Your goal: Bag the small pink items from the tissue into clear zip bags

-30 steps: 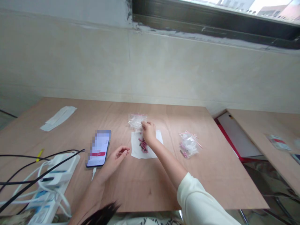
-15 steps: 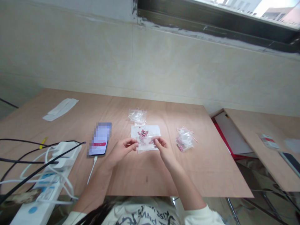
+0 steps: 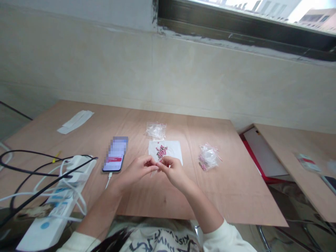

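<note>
My left hand (image 3: 141, 168) and my right hand (image 3: 172, 170) meet at the fingertips just in front of a white sheet (image 3: 174, 148). Both are pinched around a small clear plastic bag (image 3: 152, 176), mostly hidden by the fingers. Small pink and dark beads (image 3: 162, 151) lie in a loose pile on the sheet, right beyond my fingers. Behind the sheet rests a stack of clear zip bags (image 3: 156, 130). To the right, crumpled clear bags (image 3: 209, 156) lie with some pink pieces at their lower left.
Left of my hands lies a phone (image 3: 114, 155) on a white cable. A power strip (image 3: 59, 206) with tangled cords fills the lower left. White paper strips (image 3: 75, 121) lie at the back left. Another table (image 3: 291, 140) stands at the right.
My hands have come together and drawn slightly toward me with the clear bag, off the sheet. The bead pile shows more fully. The view has shifted slightly.
</note>
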Available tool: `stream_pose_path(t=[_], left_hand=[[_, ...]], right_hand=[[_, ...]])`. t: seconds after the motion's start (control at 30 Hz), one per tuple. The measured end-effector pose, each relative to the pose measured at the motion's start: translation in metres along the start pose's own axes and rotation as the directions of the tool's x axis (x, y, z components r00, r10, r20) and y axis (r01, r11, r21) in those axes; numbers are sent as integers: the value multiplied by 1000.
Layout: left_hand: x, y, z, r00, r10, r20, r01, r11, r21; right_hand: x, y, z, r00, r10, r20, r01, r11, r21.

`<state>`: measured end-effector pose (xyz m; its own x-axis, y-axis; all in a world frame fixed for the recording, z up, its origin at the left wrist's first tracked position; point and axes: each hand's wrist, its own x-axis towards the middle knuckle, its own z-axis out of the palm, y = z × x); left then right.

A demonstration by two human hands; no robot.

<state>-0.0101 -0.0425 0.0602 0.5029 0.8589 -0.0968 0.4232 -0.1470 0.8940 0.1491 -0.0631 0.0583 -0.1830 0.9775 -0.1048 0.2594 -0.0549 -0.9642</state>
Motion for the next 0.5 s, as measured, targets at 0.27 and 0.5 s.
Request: stream_pose_path(t=[0.27, 0.5], left_hand=[[1, -1, -2, 988, 88, -123, -55, 967, 250], [6, 5, -1, 980, 198, 36, -201, 960, 194]], right_hand=[[1, 1, 8, 989, -39, -141, 17, 988, -153], [6, 0, 5, 996, 0, -93, -11, 993, -118]])
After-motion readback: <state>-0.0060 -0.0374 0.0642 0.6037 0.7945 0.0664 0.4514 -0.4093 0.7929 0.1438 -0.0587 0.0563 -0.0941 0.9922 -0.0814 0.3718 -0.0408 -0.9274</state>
